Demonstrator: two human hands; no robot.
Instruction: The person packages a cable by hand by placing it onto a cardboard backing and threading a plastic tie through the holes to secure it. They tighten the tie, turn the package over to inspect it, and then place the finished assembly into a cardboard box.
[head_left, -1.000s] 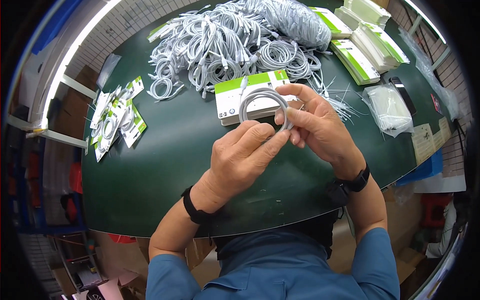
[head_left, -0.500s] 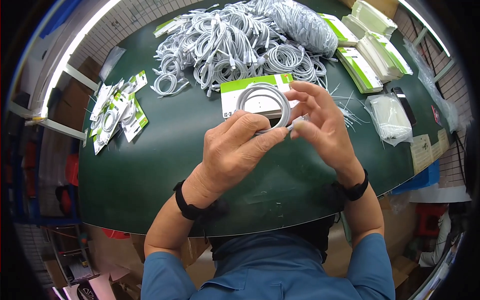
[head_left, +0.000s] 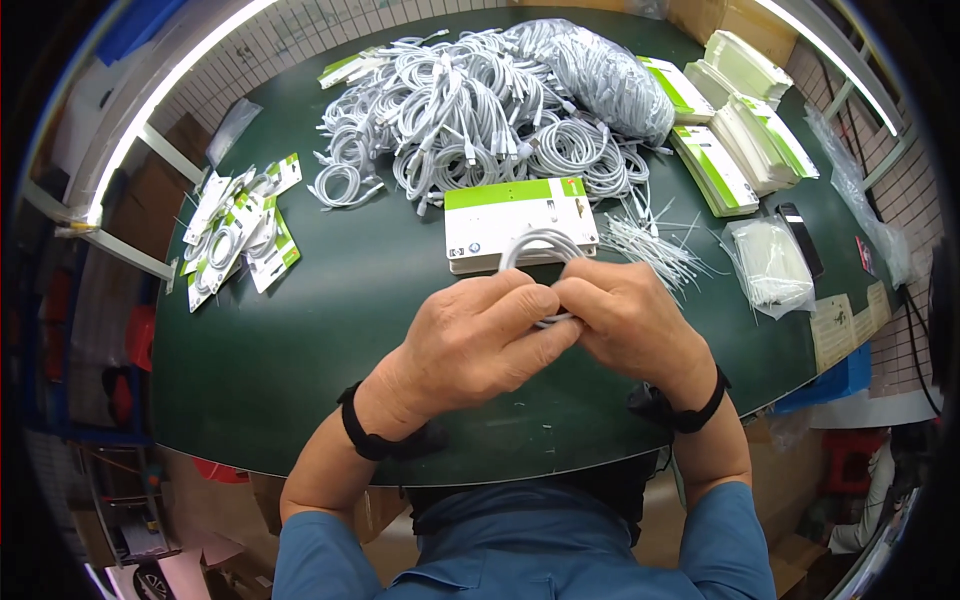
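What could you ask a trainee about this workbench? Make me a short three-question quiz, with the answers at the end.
1. True or false: the left hand and the right hand meet at the coiled grey cable.

2. Which lie loose just to the right of the green-and-white card stack nearest the hands?
A) Carded cables
B) White cable ties
C) Brown cardboard boxes

3. Fill in the colour: the wristband on the left wrist is ____.

Key: 1 true; 2 B; 3 black.
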